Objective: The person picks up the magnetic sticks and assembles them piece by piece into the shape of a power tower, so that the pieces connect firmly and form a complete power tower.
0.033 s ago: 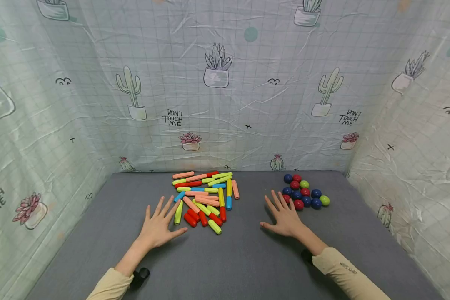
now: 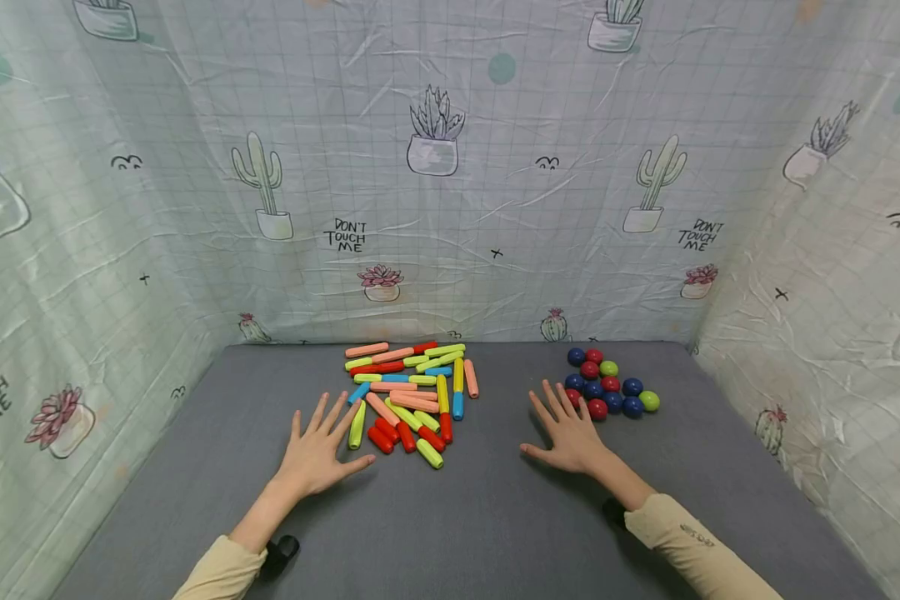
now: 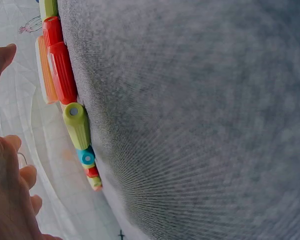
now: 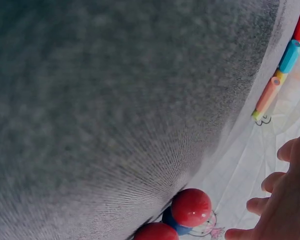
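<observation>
My left hand (image 2: pixel 313 457) is held with fingers spread, palm down, at the near left side of a loose group of short ribbed plastic tubes (image 2: pixel 414 402). They are red, yellow-green, salmon, blue and yellow. Closest to its fingertips is a yellow-green tube (image 2: pixel 356 425). My right hand (image 2: pixel 570 435), also spread and holding nothing, is just in front of a cluster of small glossy balls (image 2: pixel 612 403) in red, dark blue and green. Its fingertips overlap a red ball (image 2: pixel 573 398) in the head view. The right wrist view shows another red ball (image 4: pixel 191 207) beyond the fingers.
Both groups lie on a grey table (image 2: pixel 480 533), tubes at centre-left and balls at the right. A pale plastic sheet (image 2: pixel 495 200) printed with cacti surrounds the table at the back and sides. A black wrist strap (image 2: pixel 279 554) shows at the left sleeve.
</observation>
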A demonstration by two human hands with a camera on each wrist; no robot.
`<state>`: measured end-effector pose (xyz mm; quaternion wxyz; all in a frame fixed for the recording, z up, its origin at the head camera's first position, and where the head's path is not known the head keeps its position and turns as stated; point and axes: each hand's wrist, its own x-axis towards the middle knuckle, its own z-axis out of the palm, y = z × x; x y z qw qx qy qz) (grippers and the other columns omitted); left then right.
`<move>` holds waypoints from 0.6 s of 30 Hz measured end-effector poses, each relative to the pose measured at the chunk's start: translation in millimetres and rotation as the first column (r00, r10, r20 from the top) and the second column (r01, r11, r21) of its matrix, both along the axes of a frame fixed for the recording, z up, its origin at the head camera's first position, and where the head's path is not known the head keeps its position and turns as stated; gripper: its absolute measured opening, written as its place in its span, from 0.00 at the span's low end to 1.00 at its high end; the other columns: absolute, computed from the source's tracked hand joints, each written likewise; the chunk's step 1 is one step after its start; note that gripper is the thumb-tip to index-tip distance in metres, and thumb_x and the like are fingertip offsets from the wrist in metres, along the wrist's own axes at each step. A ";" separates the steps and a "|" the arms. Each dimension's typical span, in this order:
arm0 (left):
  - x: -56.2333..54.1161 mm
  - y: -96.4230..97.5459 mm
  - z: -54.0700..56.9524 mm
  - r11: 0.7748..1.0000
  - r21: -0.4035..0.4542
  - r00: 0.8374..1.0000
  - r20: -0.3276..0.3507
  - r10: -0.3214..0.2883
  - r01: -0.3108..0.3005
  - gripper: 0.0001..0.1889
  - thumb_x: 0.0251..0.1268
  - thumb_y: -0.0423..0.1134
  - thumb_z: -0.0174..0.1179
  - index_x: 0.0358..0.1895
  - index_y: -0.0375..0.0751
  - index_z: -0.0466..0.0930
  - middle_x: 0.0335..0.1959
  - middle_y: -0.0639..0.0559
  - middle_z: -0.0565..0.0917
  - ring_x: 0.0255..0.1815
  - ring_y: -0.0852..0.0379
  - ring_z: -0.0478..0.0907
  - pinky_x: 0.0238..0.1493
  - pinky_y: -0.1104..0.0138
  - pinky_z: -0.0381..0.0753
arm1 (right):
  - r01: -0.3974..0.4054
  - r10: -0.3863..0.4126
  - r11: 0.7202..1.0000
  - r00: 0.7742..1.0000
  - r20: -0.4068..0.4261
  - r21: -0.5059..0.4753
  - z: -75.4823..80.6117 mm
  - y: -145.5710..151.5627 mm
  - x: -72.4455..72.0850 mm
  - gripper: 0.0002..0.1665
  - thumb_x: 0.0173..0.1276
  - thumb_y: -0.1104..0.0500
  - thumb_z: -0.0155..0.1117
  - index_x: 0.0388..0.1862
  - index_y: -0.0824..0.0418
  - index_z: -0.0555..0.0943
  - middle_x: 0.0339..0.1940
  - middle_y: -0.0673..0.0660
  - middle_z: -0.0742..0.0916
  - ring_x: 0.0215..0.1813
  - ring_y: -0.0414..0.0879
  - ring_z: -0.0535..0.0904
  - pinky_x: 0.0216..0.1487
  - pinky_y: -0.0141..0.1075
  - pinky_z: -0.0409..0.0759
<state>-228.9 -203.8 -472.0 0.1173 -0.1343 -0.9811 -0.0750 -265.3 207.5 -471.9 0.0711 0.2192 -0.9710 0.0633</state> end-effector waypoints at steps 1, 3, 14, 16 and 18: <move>0.4 0.1 0.2 1.000 0.001 1.000 0.002 0.000 0.000 0.48 0.44 0.72 0.51 0.69 0.51 0.52 0.70 0.47 0.54 0.71 0.41 0.45 0.61 0.36 0.41 | -0.003 0.003 1.000 1.000 -0.006 -0.002 0.0 -0.1 0.4 0.53 0.52 0.31 0.55 0.70 0.57 0.54 0.72 0.62 0.51 0.72 0.60 0.43 0.62 0.65 0.47; 1.1 0.5 0.5 1.000 0.004 1.000 0.008 -0.001 0.001 0.48 0.44 0.72 0.51 0.69 0.51 0.52 0.71 0.47 0.53 0.71 0.41 0.44 0.61 0.36 0.41 | -0.011 0.011 1.000 1.000 -0.022 0.000 -0.1 -0.1 1.3 0.53 0.52 0.31 0.55 0.70 0.57 0.54 0.72 0.62 0.52 0.72 0.60 0.44 0.61 0.65 0.47; -0.8 0.5 -0.7 1.000 -0.016 1.000 0.025 -0.006 0.006 0.48 0.44 0.73 0.50 0.69 0.53 0.51 0.71 0.47 0.52 0.72 0.42 0.44 0.61 0.37 0.40 | -0.023 0.023 0.999 1.000 -0.019 0.024 -0.1 -0.6 4.4 0.53 0.52 0.31 0.55 0.70 0.56 0.53 0.72 0.61 0.51 0.72 0.60 0.44 0.62 0.64 0.48; -0.8 0.9 -0.9 1.000 -0.017 0.999 0.031 -0.009 0.009 0.48 0.44 0.73 0.49 0.69 0.53 0.51 0.71 0.47 0.52 0.72 0.42 0.43 0.61 0.36 0.39 | -0.026 0.027 0.999 1.000 -0.014 0.028 0.1 -1.1 5.1 0.53 0.52 0.31 0.55 0.70 0.56 0.53 0.73 0.61 0.51 0.72 0.60 0.45 0.62 0.64 0.48; -0.3 1.3 -0.5 1.000 -0.017 0.999 0.040 -0.011 0.011 0.48 0.44 0.73 0.49 0.69 0.53 0.51 0.71 0.47 0.52 0.72 0.42 0.42 0.62 0.37 0.39 | -0.034 0.035 0.999 0.999 -0.009 0.035 -0.1 -1.4 5.6 0.53 0.52 0.30 0.54 0.70 0.55 0.53 0.73 0.61 0.52 0.72 0.61 0.46 0.62 0.64 0.48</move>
